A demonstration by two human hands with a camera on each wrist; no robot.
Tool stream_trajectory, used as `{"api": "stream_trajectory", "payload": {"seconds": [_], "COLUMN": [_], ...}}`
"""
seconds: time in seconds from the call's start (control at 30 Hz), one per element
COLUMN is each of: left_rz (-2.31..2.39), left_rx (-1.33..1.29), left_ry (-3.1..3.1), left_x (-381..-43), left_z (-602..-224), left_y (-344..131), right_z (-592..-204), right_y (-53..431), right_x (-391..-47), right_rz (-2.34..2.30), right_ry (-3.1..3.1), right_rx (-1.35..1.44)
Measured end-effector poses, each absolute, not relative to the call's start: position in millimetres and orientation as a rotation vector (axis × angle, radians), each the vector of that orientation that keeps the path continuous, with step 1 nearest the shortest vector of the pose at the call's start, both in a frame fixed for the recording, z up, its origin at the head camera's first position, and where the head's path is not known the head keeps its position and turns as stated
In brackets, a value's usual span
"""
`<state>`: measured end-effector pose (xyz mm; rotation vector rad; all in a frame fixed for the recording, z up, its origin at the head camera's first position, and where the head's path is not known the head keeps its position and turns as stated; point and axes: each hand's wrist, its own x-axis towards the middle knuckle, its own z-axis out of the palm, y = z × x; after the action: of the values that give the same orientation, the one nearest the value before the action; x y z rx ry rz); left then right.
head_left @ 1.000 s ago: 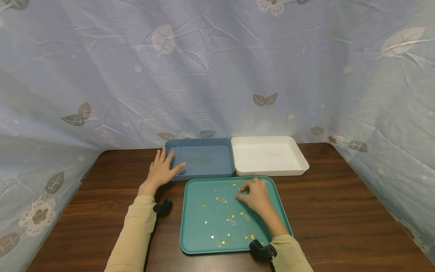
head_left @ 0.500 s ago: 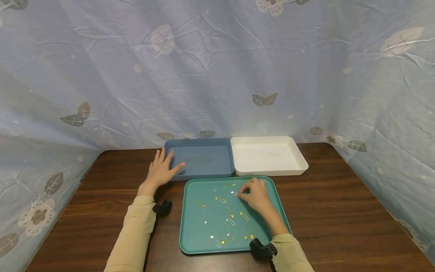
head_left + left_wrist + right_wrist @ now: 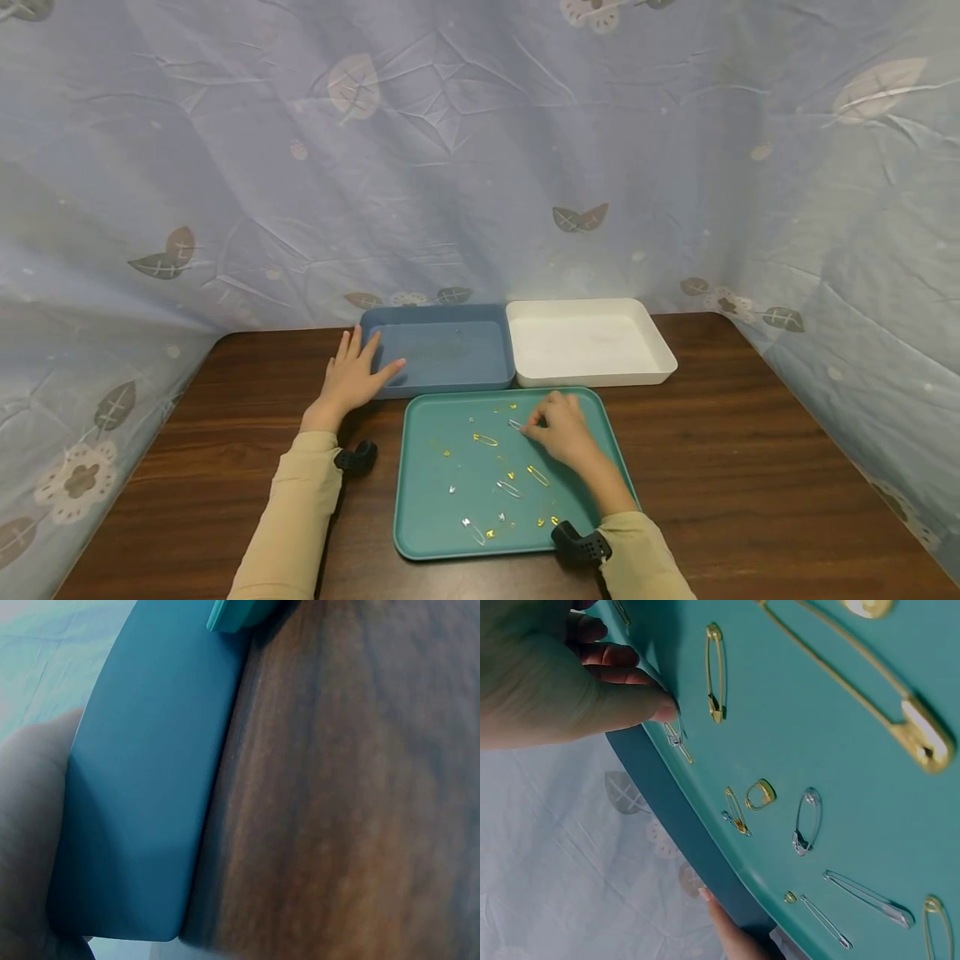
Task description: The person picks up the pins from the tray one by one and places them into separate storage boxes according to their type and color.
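pin (image 3: 515, 425) (silver) now pinched in r hand (image 3: 562, 429), ungripped 1s ago | l hand (image 3: 350, 385) spread at blue bin (image 3: 446, 354), same

We find room to pass along the counter (image 3: 757, 467) right of the green tray (image 3: 427, 525). On the far side, the walls of the blue bin (image 3: 442, 362) and white bin (image 3: 592, 346) stand in our way, with the curtain (image 3: 480, 167) close behind; the left hand (image 3: 347, 387) blocks the blue bin's left end, the right hand (image 3: 562, 429) the tray's far right.
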<state>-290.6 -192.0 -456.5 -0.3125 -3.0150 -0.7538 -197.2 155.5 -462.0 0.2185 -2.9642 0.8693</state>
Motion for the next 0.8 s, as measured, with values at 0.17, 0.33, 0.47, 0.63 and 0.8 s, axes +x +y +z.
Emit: {"api": "stream_trajectory", "payload": {"seconds": [0.17, 0.33, 0.47, 0.63, 0.8], "left_rz": [-0.751, -0.751, -0.760, -0.766, -0.763], "left_rx": [-0.307, -0.308, -0.310, -0.302, -0.308], "left_ry": [-3.019, -3.018, -3.022, -3.018, -3.022], "left_x": [-290, -290, -290, -290, -290], "left_z": [-456, -457, -458, -457, -455], "left_y": [-192, -192, -192, -193, -192], "right_z": [-458, -455, -453, -452, -447], "right_y": [155, 153, 152, 148, 142], "right_x": [-197, -198, -201, -207, -213], "right_rz": [0.880, 0.918, 0.940, 0.963, 1.002], "right_ry": [-2.953, -2.909, -2.844, -2.770, -2.701], "right_rx": [0.244, 0.281, 0.314, 0.359, 0.388]}}
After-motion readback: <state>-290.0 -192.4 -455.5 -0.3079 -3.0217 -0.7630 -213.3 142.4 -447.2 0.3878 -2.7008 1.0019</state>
